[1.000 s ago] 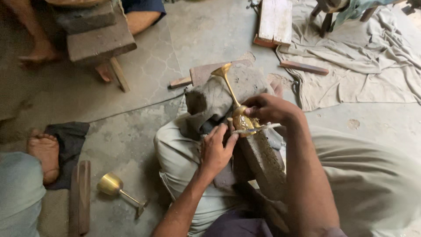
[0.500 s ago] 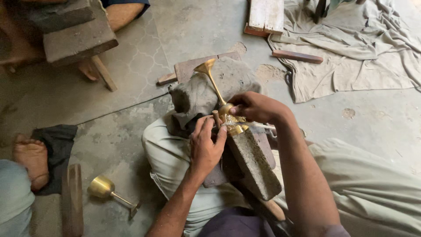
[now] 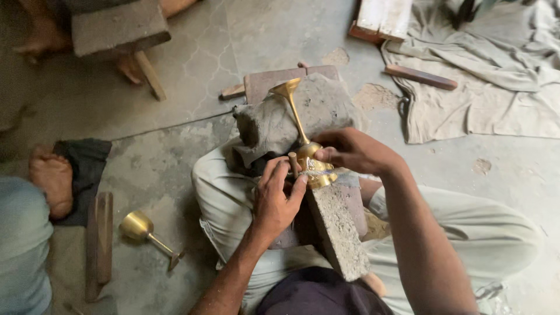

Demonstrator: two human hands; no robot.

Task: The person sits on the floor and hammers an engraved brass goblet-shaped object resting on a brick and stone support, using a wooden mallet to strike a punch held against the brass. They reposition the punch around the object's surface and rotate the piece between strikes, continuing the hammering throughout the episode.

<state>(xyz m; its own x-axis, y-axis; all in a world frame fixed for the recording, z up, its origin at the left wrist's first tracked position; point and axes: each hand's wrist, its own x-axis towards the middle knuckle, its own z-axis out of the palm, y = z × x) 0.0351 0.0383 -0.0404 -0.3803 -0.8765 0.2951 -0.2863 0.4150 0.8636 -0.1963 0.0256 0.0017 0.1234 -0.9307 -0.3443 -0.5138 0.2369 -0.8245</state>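
A brass goblet (image 3: 308, 153) is laid on its side across a grey stone block (image 3: 291, 119), its stem pointing away and its flared foot raised over the block's far part. The cup end is gripped by the right hand (image 3: 350, 150), the fingers closed around its bowl. A short rod-like tool (image 3: 293, 163) is held upright in the left hand (image 3: 277, 195), the fingers curled shut around it, and its tip is set just beside the goblet's bowl. Both hands are kept close together above the person's lap. A long rough slab (image 3: 335, 224) is slanted from beneath the goblet down toward the person, between legs clad in pale trousers (image 3: 224, 201).

On the floor (image 3: 192, 64) to the left, a second brass goblet (image 3: 147, 233) is seen lying on its side, near a dark wooden stick (image 3: 104, 236). Another person's bare foot (image 3: 52, 178) is rested on a dark cloth (image 3: 87, 166) further left. A crumpled pale sheet (image 3: 484, 93) is spread at the upper right, with a wooden bar (image 3: 420, 77) at its edge.
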